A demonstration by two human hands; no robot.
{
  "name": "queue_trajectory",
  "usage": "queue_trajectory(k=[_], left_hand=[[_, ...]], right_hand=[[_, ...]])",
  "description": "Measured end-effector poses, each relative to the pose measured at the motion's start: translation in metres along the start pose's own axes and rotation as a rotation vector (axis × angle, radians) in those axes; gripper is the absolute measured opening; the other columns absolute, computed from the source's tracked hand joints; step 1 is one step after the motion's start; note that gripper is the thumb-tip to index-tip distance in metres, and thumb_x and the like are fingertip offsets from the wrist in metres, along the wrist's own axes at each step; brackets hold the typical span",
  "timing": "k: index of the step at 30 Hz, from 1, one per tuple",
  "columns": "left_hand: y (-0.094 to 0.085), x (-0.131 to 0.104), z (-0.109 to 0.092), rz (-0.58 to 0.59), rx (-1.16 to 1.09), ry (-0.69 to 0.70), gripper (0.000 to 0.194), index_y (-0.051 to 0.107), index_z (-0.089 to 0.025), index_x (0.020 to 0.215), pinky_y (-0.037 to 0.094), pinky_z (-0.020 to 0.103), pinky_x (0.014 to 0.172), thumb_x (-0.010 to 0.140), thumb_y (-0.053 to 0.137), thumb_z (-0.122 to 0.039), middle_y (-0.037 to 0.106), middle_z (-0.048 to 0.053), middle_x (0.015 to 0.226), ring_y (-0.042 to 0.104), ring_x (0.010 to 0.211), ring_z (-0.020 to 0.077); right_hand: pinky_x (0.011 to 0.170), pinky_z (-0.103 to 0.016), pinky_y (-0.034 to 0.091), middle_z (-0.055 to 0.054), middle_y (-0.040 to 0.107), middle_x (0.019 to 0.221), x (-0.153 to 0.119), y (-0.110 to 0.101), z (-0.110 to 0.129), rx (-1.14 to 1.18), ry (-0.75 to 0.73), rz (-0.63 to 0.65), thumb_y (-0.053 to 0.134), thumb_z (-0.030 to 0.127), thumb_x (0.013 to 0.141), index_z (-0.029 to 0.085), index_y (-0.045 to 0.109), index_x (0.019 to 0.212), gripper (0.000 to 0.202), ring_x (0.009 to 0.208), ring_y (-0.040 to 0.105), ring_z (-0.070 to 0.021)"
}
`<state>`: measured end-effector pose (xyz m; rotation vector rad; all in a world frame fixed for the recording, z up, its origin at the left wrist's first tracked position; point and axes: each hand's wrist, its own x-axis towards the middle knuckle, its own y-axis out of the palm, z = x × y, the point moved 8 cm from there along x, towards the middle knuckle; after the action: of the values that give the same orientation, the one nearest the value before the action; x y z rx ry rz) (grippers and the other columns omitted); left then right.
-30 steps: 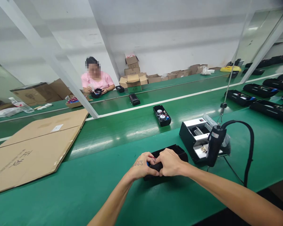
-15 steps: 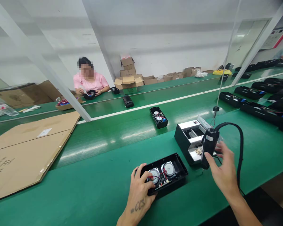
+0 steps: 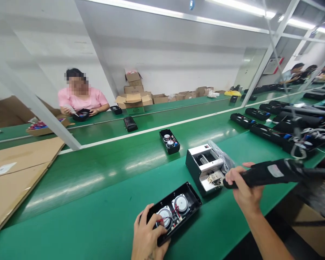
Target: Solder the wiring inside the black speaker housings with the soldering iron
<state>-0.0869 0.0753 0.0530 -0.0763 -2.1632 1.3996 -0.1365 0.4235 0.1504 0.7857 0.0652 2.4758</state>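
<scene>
My left hand point(image 3: 148, 231) is closed on the near left end of a black speaker housing point(image 3: 191, 207), its fingers over the rim. Two round silver speakers with red wires sit inside this open box, which rests on the green bench. In my right hand point(image 3: 246, 195) is a black electric screwdriver point(image 3: 268, 173), tilted almost level, its cable running off to the right. Its tip end points left, close to the front of a white and black screw feeder point(image 3: 203, 162). Whether the tip touches the feeder I cannot tell.
Another open speaker housing point(image 3: 169, 141) lies on the green belt beyond. Several black housings point(image 3: 271, 135) line the right side. Flattened cardboard point(image 3: 21, 173) covers the left of the bench. Across the belt sits a person in pink point(image 3: 82, 99), near cardboard boxes point(image 3: 134, 99).
The screwdriver has swung from upright to nearly level, and my right hand now wraps around it. My left hand stays on the housing. The view has turned to the right.
</scene>
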Motion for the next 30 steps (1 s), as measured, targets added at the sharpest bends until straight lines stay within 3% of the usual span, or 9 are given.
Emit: queue_trajectory(k=[3,8,11,14,17,22,25,30], left_hand=[[0.001,0.002,-0.008,-0.017,-0.036,-0.066,0.024,0.073,-0.03,0.072,0.041,0.059,0.104,0.061,0.082,-0.011,0.075,0.0,0.097,0.055,0.137,0.0429],[0.001,0.005,-0.015,-0.001,-0.076,-0.128,0.027,0.075,-0.03,0.071,0.039,0.061,0.109,0.058,0.084,-0.007,0.074,0.0,0.097,0.054,0.138,0.0429],[0.002,0.005,-0.014,0.014,-0.093,-0.164,0.027,0.075,-0.029,0.07,0.038,0.061,0.11,0.057,0.084,-0.007,0.074,0.001,0.096,0.053,0.139,0.0425],[0.003,0.004,-0.013,0.05,-0.127,-0.193,0.023,0.075,-0.027,0.071,0.035,0.065,0.112,0.059,0.085,-0.01,0.074,0.002,0.096,0.051,0.141,0.0437],[0.004,0.004,-0.013,0.084,-0.166,-0.183,0.016,0.076,-0.029,0.074,0.034,0.068,0.112,0.066,0.084,-0.017,0.075,0.003,0.098,0.05,0.142,0.0447],[0.008,-0.001,-0.011,0.016,-0.195,-0.187,0.012,0.077,-0.032,0.078,0.034,0.066,0.112,0.073,0.079,-0.021,0.073,0.002,0.094,0.049,0.142,0.0421],[0.011,-0.003,-0.009,-0.025,-0.242,-0.198,0.009,0.075,-0.031,0.074,0.032,0.067,0.113,0.071,0.078,-0.022,0.074,0.003,0.093,0.048,0.143,0.0429],[0.01,-0.002,-0.011,0.03,-0.242,-0.257,0.015,0.079,-0.034,0.084,0.028,0.068,0.119,0.076,0.075,-0.022,0.076,0.003,0.103,0.045,0.146,0.0411]], right_hand=[[0.069,-0.036,0.05,0.009,0.058,0.064,0.013,0.006,-0.001,-0.096,-0.02,-0.028,0.077,0.038,0.091,0.025,0.047,0.114,0.039,0.055,0.055,-0.0145],[0.067,-0.034,0.049,0.009,0.057,0.062,0.007,0.021,-0.017,-0.202,0.117,0.163,0.08,0.04,0.09,0.022,0.056,0.112,0.037,0.054,0.053,-0.0133],[0.059,-0.031,0.049,0.008,0.058,0.066,-0.018,0.04,-0.002,-0.025,0.208,0.313,0.078,0.037,0.093,0.025,0.054,0.127,0.043,0.053,0.053,-0.0131],[0.059,-0.033,0.053,0.005,0.064,0.076,-0.056,0.068,0.025,0.226,0.297,0.407,0.076,0.032,0.096,0.032,0.042,0.146,0.06,0.059,0.061,-0.016],[0.058,-0.032,0.053,0.005,0.066,0.078,-0.092,0.1,0.044,0.374,0.343,0.471,0.076,0.029,0.096,0.038,0.039,0.149,0.065,0.057,0.062,-0.0152],[0.053,-0.026,0.044,0.006,0.06,0.074,-0.129,0.145,0.05,0.499,0.289,0.693,0.071,0.026,0.1,0.036,0.046,0.138,0.046,0.056,0.052,-0.0113],[0.053,-0.025,0.044,0.006,0.058,0.075,-0.132,0.153,0.048,0.409,0.222,0.737,0.07,0.023,0.1,0.034,0.045,0.135,0.045,0.057,0.052,-0.0108],[0.055,-0.024,0.046,0.007,0.056,0.073,-0.131,0.16,0.049,0.341,0.167,0.743,0.068,0.021,0.1,0.032,0.046,0.132,0.04,0.055,0.05,-0.0099]])
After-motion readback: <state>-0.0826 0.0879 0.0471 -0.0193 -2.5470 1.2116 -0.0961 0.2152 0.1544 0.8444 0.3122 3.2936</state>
